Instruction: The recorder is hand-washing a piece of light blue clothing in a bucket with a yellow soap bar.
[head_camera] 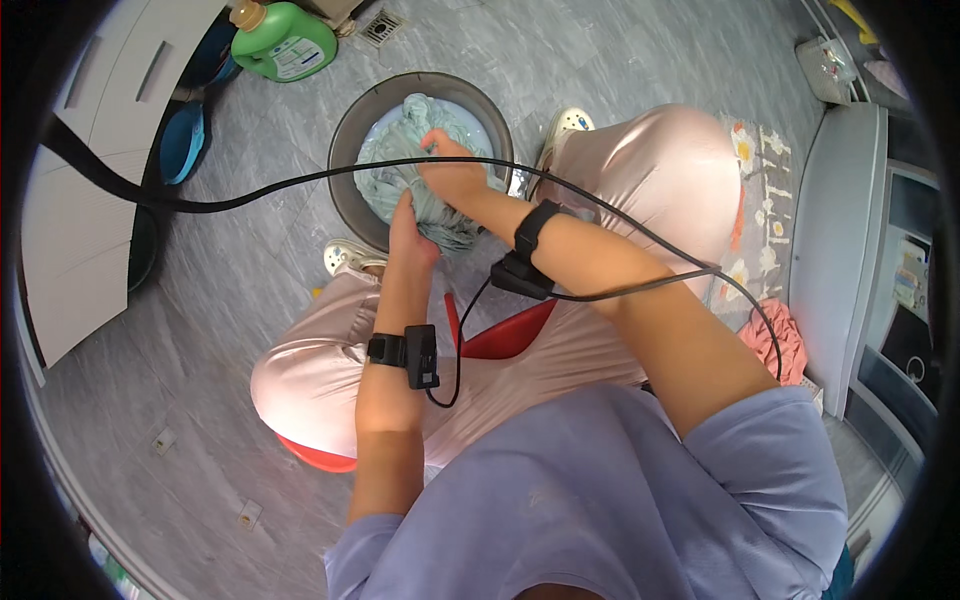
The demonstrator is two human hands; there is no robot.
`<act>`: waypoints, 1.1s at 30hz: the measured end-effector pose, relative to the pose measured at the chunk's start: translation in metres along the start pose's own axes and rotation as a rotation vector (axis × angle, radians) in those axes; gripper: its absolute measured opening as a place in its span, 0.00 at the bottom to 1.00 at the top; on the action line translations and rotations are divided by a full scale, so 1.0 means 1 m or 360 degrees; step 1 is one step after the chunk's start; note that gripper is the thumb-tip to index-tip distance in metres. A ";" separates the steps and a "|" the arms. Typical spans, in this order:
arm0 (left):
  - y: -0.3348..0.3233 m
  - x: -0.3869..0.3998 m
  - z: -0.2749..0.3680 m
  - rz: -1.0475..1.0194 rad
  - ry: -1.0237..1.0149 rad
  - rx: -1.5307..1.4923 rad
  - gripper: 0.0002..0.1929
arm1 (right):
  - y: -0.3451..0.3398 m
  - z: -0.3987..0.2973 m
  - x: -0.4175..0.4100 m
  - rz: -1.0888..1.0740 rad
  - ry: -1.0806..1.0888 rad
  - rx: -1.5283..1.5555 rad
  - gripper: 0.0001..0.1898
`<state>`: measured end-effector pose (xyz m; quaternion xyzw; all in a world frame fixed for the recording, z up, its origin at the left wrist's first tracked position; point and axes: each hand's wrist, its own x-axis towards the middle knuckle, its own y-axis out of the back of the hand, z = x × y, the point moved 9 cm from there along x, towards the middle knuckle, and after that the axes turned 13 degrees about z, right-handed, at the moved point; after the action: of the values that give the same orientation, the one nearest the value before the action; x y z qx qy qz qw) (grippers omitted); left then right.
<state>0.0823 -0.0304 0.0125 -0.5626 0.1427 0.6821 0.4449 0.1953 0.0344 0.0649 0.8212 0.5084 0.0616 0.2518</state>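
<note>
Bunched pale green wet cloth (390, 169) lies in a round grey basin (346, 120) on the floor before me. Cloudy water (476, 127) shows around the cloth at the basin's far side. My right hand (454, 169) reaches over the basin and grips the cloth, its thumb uppermost and its other fingers mostly hidden. At the near rim, my left hand (411, 234) holds a twisted part of the cloth with the thumb pointing away from me. Folds cover most of the left fingers. Each forearm carries a black strapped device.
A black cable (285, 184) crosses above the basin to my right arm. A green detergent bottle (300, 45) stands beyond it, near a floor drain (382, 28). Blue basins (182, 142) sit by the white cabinet (82, 187). I sit on a red stool (510, 334); pink cloth (776, 341) lies at right.
</note>
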 end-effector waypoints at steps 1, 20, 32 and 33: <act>-0.001 0.004 0.005 -0.0133 0.0049 -0.0030 0.14 | -0.003 -0.004 -0.006 0.0002 -0.0004 0.0000 0.10; -0.013 -0.016 0.030 0.0136 0.0006 0.0197 0.15 | 0.008 -0.013 -0.025 0.0335 0.0309 -0.0137 0.09; 0.026 0.029 0.036 -0.0099 -0.0067 -0.0095 0.11 | -0.004 -0.051 -0.058 -0.0114 0.0750 0.0160 0.12; 0.037 0.035 0.043 -0.0030 -0.0185 -0.0083 0.12 | -0.013 -0.045 -0.057 -0.0210 0.0683 0.0079 0.11</act>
<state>0.0273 -0.0058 -0.0164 -0.5347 0.0936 0.7129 0.4440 0.1419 0.0048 0.1063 0.7602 0.6043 0.2056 0.1211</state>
